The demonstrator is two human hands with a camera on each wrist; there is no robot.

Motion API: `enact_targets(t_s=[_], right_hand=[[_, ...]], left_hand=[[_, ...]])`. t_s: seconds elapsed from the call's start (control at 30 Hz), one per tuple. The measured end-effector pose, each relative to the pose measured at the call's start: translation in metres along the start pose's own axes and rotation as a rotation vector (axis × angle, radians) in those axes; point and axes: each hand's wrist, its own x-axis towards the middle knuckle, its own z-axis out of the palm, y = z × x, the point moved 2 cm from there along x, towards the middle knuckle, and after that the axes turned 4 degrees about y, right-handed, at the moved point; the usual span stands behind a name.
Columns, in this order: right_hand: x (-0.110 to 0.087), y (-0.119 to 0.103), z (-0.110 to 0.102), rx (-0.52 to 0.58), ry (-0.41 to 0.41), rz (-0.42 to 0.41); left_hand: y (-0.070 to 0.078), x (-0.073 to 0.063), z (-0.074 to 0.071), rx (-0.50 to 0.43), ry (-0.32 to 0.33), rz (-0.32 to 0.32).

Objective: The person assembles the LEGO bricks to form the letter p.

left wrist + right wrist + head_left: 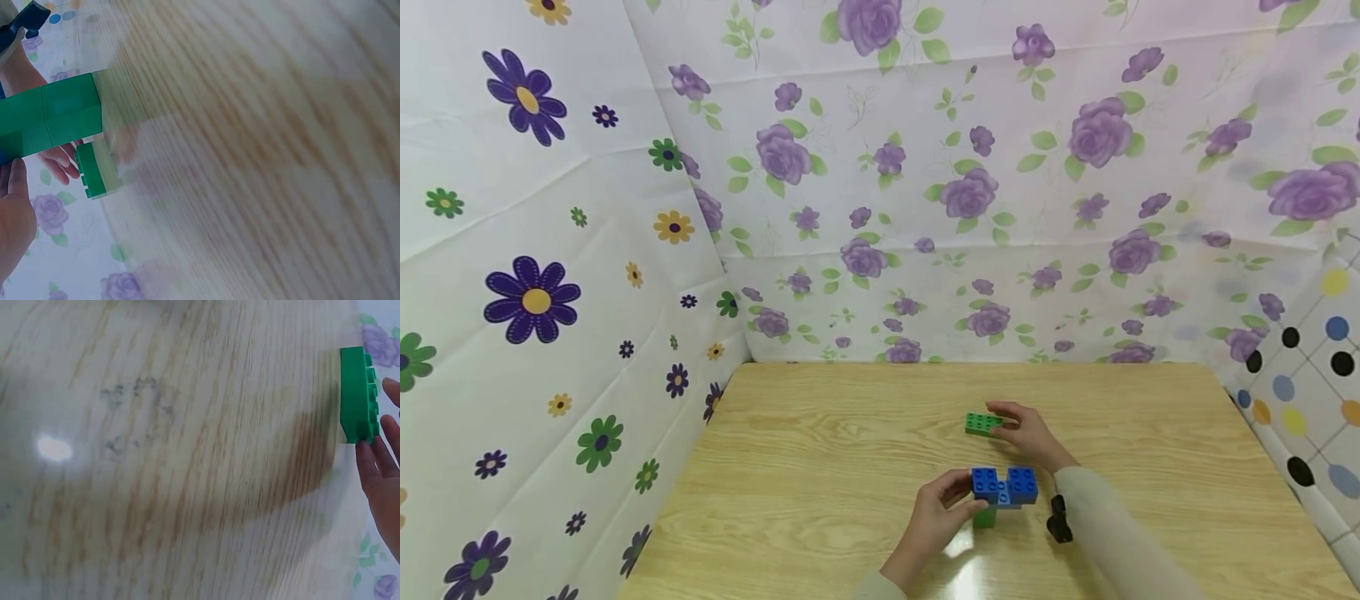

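Observation:
My left hand (pixel 934 510) grips a stack of toy building bricks (pixel 985 485) by its left side, thumb in front and fingers behind. Two dark blue bricks top this stack, over a light blue piece and a green column (pixel 70 114). Farther back on the table lies a loose green eight-stud brick (pixel 980 424), studs up. The right hand (pixel 1028 433) reaches to that brick's right end, thumb and fingers spread apart. In the right wrist view, its loosely extended fingertips (pixel 365 450) are right at the end of the green brick (pixel 354 394).
A wooden table (pixel 820 467) carries the bricks. Black wrist gear (pixel 1059 521) sits beside the right sleeve (pixel 1112 525). Flowered cloth (pixel 880 208) hangs along the table's far edge, with more patterned cloth at the left and right.

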Motion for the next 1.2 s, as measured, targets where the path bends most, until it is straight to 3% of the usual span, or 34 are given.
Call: enact_targets(t_s=[0.27, 0.5, 0.87, 1.2], right_hand=[[0.004, 0.013, 0.006, -0.099, 0.027, 0.062], [0.003, 0.013, 0.005, -0.097, 0.052, 0.114], [0.002, 0.016, -0.001, -0.135, 0.034, 0.077], [-0.002, 0.008, -0.010, -0.131, 0.012, -0.027]], left_hand=[[0.001, 0.000, 0.000, -0.008, -0.006, -0.005], [0.002, 0.000, 0.001, -0.011, 0.010, -0.017], [0.000, 0.000, 0.000, -0.015, 0.003, -0.019], [-0.001, 0.001, 0.001, -0.018, 0.003, -0.015]])
